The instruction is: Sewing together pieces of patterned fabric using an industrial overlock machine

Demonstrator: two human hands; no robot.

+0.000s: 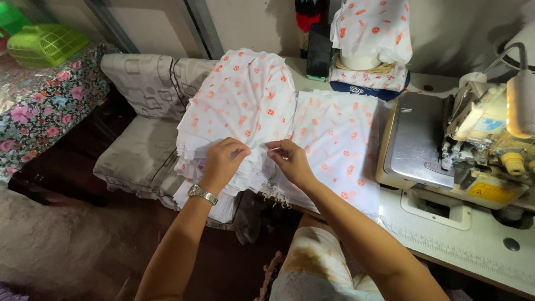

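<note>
White cotton pieces with orange print, cut and stacked (239, 111), sit half on the pale sewing table (473, 245) and half over the grey patterned seat cushion (139, 150) to my left. My left hand (223, 161) is closed on the near edge of the stack, fingers curled round several layers, silver wristwatch (202, 194) on that wrist. My right hand (290, 161) pinches the same edge with thumb and forefinger, narrow grip, just beside the left. How many plies sit in either pinch I cannot tell.

Risks as I read them:
- Stack overhangs the table edge. Its near edge is already fanned and drooping toward the dark floor, so a pull toward me could drag the lot off.
- Thin layers cling. A pinch this fine may lift two pieces rather than one, or none cleanly.
- Frayed threads hang below my right hand. They could snag my fingers or the watch and skew the layers.
- Second flat piece of the same printed fabric (334, 150) lies touching the stack on its right. Shifting one could drag the other and mix the order.
- Cream overlock sewing machine (457, 150) stands near on the right, lamp (521, 103) lit. Cloth swept that way could catch near the needle area.
- Printed bundle draped over a white thread cone (370, 33) at the back looks top-heavy. A table knock could tip it.
</note>
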